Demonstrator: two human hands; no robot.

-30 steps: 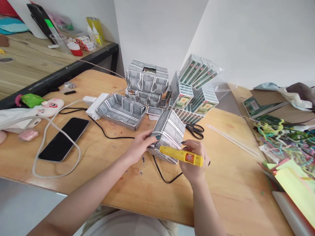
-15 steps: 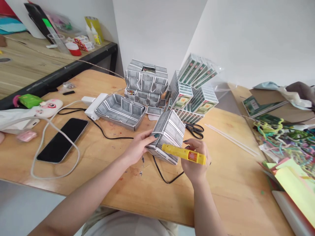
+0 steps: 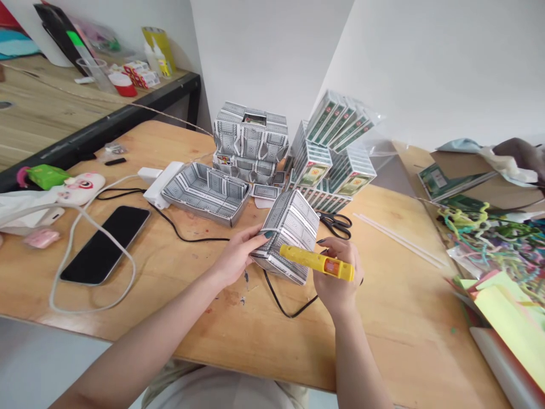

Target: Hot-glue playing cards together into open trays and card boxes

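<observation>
My left hand (image 3: 239, 250) grips the left side of a box made of grey patterned playing cards (image 3: 293, 221), which is tilted above the table. Closed around a yellow hot glue gun (image 3: 317, 261) is my right hand (image 3: 338, 284); the gun's front end lies over the lower part of the box, near my left thumb. A black cord (image 3: 279, 304) loops below the box. An open tray of the same cards (image 3: 206, 196) rests to the left of the box. Behind it stands a larger card-built box (image 3: 251, 142), with black scissors (image 3: 338, 224) to the right of the held box.
Stacked card packs (image 3: 313, 165) rise at the back right, near two translucent sticks (image 3: 400, 241). On the left lie a phone (image 3: 106, 244), a white cable (image 3: 131, 278) and a white power strip (image 3: 164, 184). Coloured paper (image 3: 511, 324) and tangled pipe cleaners (image 3: 502, 244) crowd the right edge.
The whole view has shifted slightly. Both hands keep their grips, and the glue gun stays over the card box with hardly any movement.
</observation>
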